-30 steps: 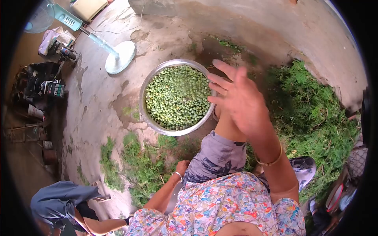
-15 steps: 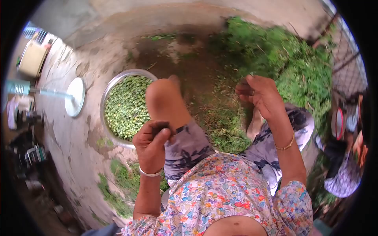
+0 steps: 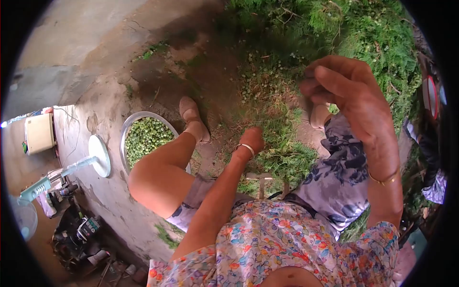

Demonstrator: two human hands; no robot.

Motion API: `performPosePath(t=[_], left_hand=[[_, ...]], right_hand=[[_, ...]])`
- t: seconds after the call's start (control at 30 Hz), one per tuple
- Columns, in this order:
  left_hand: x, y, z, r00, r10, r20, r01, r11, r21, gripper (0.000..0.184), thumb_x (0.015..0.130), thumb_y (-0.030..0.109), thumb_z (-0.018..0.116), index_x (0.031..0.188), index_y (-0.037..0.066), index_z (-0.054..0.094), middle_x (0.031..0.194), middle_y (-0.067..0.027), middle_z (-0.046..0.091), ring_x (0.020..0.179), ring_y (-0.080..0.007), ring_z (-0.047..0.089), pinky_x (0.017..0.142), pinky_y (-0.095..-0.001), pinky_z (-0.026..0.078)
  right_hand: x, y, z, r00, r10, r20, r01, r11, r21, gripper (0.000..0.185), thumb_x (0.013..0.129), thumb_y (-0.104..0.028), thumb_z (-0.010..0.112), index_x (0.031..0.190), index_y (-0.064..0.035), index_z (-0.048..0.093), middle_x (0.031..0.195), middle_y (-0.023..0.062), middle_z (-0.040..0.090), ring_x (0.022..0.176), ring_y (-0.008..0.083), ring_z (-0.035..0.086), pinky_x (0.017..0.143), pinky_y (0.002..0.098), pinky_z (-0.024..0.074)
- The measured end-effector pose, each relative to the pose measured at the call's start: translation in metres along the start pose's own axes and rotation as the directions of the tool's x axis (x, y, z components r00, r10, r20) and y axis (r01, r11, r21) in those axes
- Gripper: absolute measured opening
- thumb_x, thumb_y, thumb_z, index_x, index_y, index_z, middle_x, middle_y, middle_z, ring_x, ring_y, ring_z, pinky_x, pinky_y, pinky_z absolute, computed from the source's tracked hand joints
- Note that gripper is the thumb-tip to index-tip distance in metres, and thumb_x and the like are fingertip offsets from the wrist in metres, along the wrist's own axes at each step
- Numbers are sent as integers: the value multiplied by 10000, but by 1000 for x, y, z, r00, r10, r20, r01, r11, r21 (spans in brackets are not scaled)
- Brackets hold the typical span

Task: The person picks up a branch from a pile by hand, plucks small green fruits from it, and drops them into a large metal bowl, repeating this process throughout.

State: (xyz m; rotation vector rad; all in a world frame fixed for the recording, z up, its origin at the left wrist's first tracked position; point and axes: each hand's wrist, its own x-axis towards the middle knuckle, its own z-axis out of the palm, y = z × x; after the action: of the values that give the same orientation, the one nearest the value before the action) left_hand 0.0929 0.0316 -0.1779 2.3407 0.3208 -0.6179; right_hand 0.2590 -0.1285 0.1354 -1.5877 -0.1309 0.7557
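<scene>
My left hand (image 3: 253,140), with a pale bangle at the wrist, reaches down between my knees to the loose green sprigs (image 3: 287,160) on the ground. Its fingers are hidden beneath the back of the hand. Raised over my right leg is my right hand (image 3: 351,93), thumb and fingers curled together; blur hides whatever is between them. A large metal basin (image 3: 125,143) stands beyond my bent left knee. Small round green fruits (image 3: 148,136) fill it, partly covered by the knee.
A heap of leafy green branches (image 3: 363,33) lies at upper right. On the left are a fan with a round white base (image 3: 99,156) and a dark machine (image 3: 86,227). A red-rimmed round object (image 3: 432,98) is at the right edge, near a person's patterned clothing (image 3: 434,186).
My left hand has gone from beside the basin down to the sprigs between my legs. My right hand has come up and closer. My left knee has swung outward, and the view has tilted.
</scene>
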Motion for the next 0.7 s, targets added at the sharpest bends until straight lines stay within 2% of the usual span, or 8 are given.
performPosePath(t=[0.1,0.2,0.23,0.3,0.37,0.43,0.53,0.7], left_hand=[[10,-70,37,966,-257,32,241,938,250,262,689,203,673,903,54,695,914,-162,664,868,-338,634,765,-434,512],[-4,-122,48,884,-346,315,35,719,694,174,714,152,656,863,70,697,796,-151,675,811,-334,655,720,-433,530],[-10,-120,52,876,-348,334,21,719,694,174,714,152,656,863,70,697,796,-151,675,811,-334,655,720,-433,530],[-25,-106,48,786,-593,173,531,791,304,237,742,126,656,916,-33,640,934,-233,646,864,-344,652,729,-396,542],[-32,-114,73,796,-560,228,475,813,338,241,747,118,656,926,-42,634,943,-236,646,865,-346,651,724,-402,545],[-40,-111,93,804,-523,282,416,835,360,246,752,110,656,936,-51,627,952,-238,645,865,-347,651,718,-408,547],[-43,-152,163,649,-650,395,441,745,500,271,770,141,650,947,-64,625,987,-241,640,898,-363,644,711,-433,552],[-44,-161,161,759,-608,231,506,776,377,253,759,179,645,903,-29,645,926,-229,652,810,-361,655,668,-435,552]], right_hand=[[3,10,-5,997,-13,76,11,1000,20,385,875,-300,616,1012,59,588,836,132,659,766,167,639,701,273,506],[-3,13,-2,998,-8,59,10,1000,-29,430,861,-344,629,1010,57,585,826,129,658,771,162,640,695,272,505],[-4,11,-5,994,43,98,-42,999,-12,476,845,-387,634,1002,59,581,820,131,657,776,161,641,687,267,501],[-10,18,3,999,-38,-8,38,999,31,497,845,-403,627,1008,62,572,819,134,657,773,160,641,681,261,499],[-9,19,-4,985,-121,-122,127,991,48,517,845,-419,621,1014,66,563,818,137,657,769,159,642,675,256,497],[-8,13,-23,993,77,-85,-80,996,-34,549,853,-446,600,1031,69,533,827,145,658,766,165,648,663,255,501],[-9,12,-35,999,51,1,-51,997,-61,551,858,-456,594,1023,63,513,835,142,658,761,166,651,660,259,510],[-10,8,-33,997,57,-46,-59,997,-50,538,855,-430,610,1008,74,496,838,151,654,761,172,654,672,257,519]])
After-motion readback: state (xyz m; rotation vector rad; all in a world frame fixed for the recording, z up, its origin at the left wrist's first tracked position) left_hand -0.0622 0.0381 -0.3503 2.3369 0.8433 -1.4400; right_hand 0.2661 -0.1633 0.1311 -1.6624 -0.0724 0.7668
